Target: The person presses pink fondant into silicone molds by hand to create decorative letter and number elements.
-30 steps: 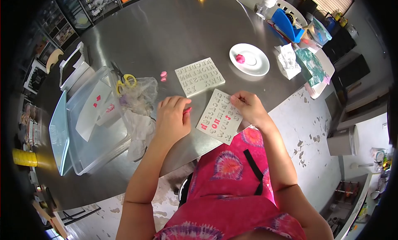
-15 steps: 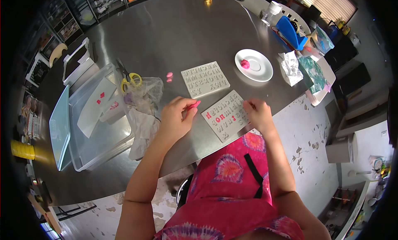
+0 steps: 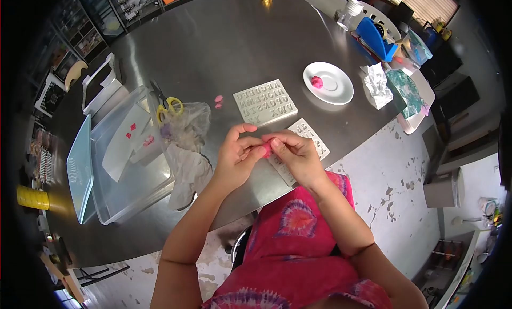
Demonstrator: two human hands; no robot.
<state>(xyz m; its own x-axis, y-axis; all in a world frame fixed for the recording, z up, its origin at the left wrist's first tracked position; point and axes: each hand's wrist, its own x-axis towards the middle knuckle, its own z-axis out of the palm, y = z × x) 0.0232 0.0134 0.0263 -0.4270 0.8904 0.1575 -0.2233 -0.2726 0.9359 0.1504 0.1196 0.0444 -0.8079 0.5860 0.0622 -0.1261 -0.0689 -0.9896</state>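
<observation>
Between my left hand [image 3: 236,158] and my right hand [image 3: 297,158] is a small lump of pink dough [image 3: 267,150]. My left thumb and fingers pinch it, with the index finger raised, while my right thumb and fingers press on it from the other side. Beneath my right hand lies a grey lowercase letter mould [image 3: 314,137], largely covered. Just beyond it rests the uppercase letter mould [image 3: 265,102]. Two small pink pieces [image 3: 218,99] lie left of that mould. A white saucer [image 3: 341,93] holds a pink ball of dough [image 3: 317,82].
On the left stand a clear plastic tub [image 3: 104,205] with a white sheet and red pieces, its lid [image 3: 80,170], yellow-handled scissors [image 3: 173,107], a plastic bag [image 3: 192,122] and a cloth [image 3: 186,173]. Crumpled tissue [image 3: 377,86] and a blue holder [image 3: 374,39] are at right.
My right hand has moved left from the lowercase mould to meet my left hand at the pink dough. My left hand has shifted slightly right, and its index finger has lifted.
</observation>
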